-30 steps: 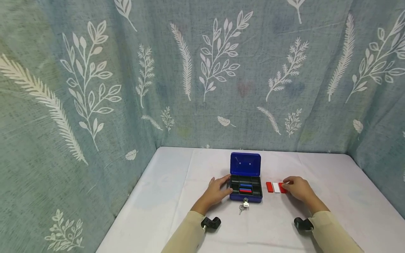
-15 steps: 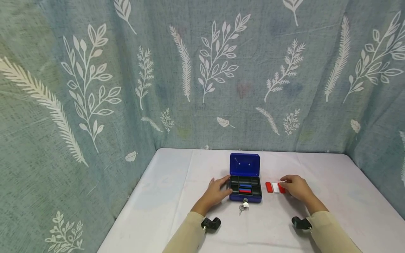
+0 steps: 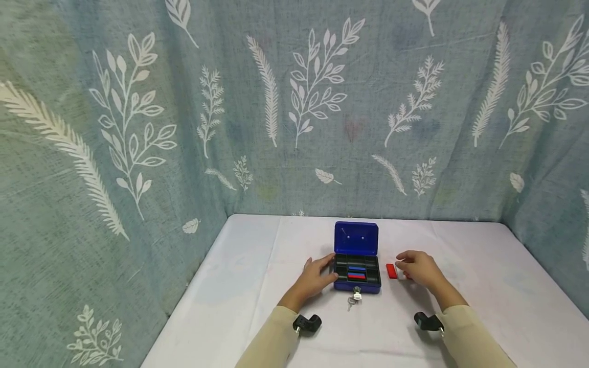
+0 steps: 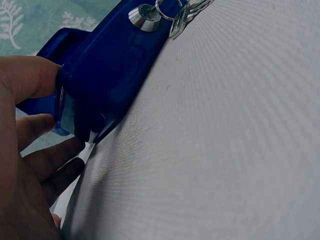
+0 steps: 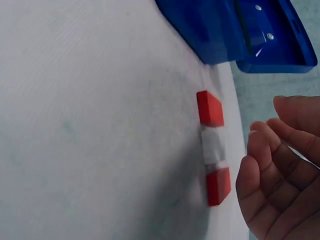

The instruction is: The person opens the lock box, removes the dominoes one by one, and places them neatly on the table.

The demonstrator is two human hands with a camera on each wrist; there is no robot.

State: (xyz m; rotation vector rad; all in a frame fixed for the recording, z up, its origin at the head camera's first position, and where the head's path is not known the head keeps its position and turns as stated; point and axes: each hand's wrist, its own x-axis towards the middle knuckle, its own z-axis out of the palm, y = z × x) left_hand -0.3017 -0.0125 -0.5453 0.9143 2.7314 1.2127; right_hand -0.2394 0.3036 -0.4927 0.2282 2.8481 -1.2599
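Note:
A blue cash box [image 3: 356, 238] stands with its lid raised and a black divided tray [image 3: 340, 276] inside. Blue and red blocks [image 3: 357, 276] lie in a middle compartment. My left hand [image 3: 313, 280] rests against the box's left side, thumb at the front corner, fingers loosely extended. To the right, my right hand [image 3: 421, 268] hovers above a row of blocks with its fingers slightly bent and nothing visible between them. The row has a red block [image 3: 391, 271], a white block [image 5: 214, 146] and another red block [image 5: 218, 187]. From the head, the hand hides the white one.
A silver lock [image 3: 357, 294] sits on the box's front, with keys [image 3: 352, 304] hanging from it onto the white tablecloth [image 3: 257, 266]. Leaf-patterned curtain [image 3: 276, 102] encloses the table's back and sides. A black wrist camera [image 3: 428, 322] is strapped to the right forearm.
My right hand has shifted left and slightly away, from the right-hand red block to above the white one. The left hand and the cash box have stayed in place.

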